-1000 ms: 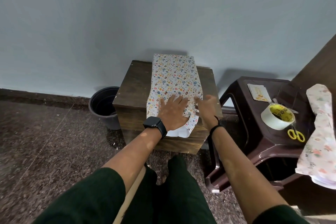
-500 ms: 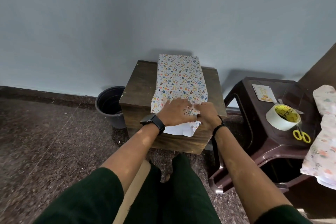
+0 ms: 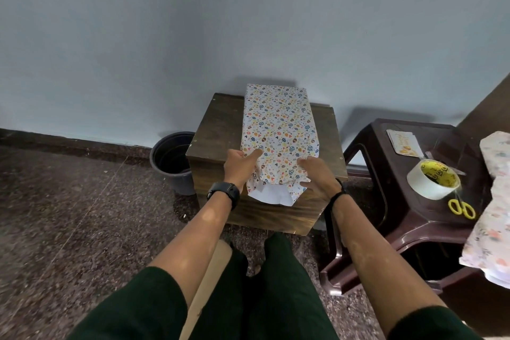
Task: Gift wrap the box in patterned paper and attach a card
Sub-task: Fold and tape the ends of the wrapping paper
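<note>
Patterned paper (image 3: 278,130), white with small coloured hearts and balloons, covers the box on the wooden table (image 3: 218,130) as you work its near end; your left hand (image 3: 239,167) presses the paper's left side with fingers extended, the forefinger stretched across the top edge of the fold, gripping nothing that can be seen; your right hand (image 3: 317,174) lies against the right side of the same end, fingers fairly straight and pushing the paper inward, though whether the thumb pinches the flap cannot be told; between the two hands the loose end bunches and its plain white underside (image 3: 271,194) hangs over the table's front edge; a black watch (image 3: 225,193) sits on your left wrist and a dark band (image 3: 338,196) on your right; the far end of the wrapped box stands at the table's back edge, close to the pale blue wall (image 3: 193,36); left of the table, on the speckled floor, sits a dark bucket (image 3: 171,160); right of the table stands a brown plastic stool (image 3: 408,215), bearing a card (image 3: 404,143) at its far side, a roll of clear tape (image 3: 433,179) nearer you, and yellow-handled scissors (image 3: 462,208) just beside the roll; a floral sheet (image 3: 494,215) drapes over the stool's right edge.
</note>
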